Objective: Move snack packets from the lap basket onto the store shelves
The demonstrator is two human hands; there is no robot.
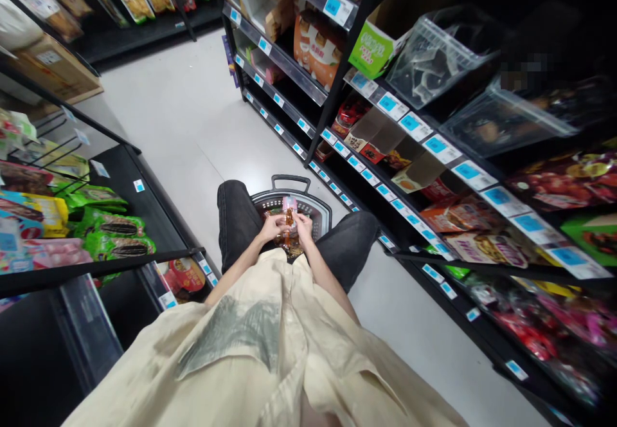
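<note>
Between my knees stands a dark shopping basket (315,205) with a perforated rim and a raised handle. Over it, my left hand (274,226) and my right hand (303,225) come close together, fingers closed on a small snack packet (290,216). The packet is shiny brown-orange with a pink part at its top. More brown and gold wrapped packets (290,242) lie in the basket below my hands, partly hidden by them. Their exact kind is too small to make out.
Shelves with price tags (393,105) rise along the right, holding clear plastic bins (434,60), boxes and bagged snacks. On the left, a low shelf (159,221) carries green snack packs (118,234). Pale floor (178,112) runs ahead towards a cardboard box (53,67).
</note>
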